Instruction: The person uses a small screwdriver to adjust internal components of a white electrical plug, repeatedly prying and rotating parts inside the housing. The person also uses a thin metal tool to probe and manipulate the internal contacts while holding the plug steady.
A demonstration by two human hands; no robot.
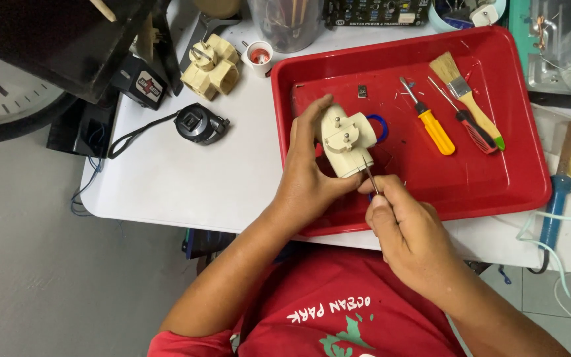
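While the left hand grips the cream three-pin adapter, the right hand's fingers pinch a thin metal tool.

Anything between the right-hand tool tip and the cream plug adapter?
Nothing visible. The left hand holds the cream adapter over the red tray; the thin tool in the right hand meets its lower edge.

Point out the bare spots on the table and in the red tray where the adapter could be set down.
Bare white table lies between the black camera and the red tray. In the tray, the floor right of the right hand, below the yellow screwdriver, is bare. The top right is crowded with screwdrivers and a paintbrush.
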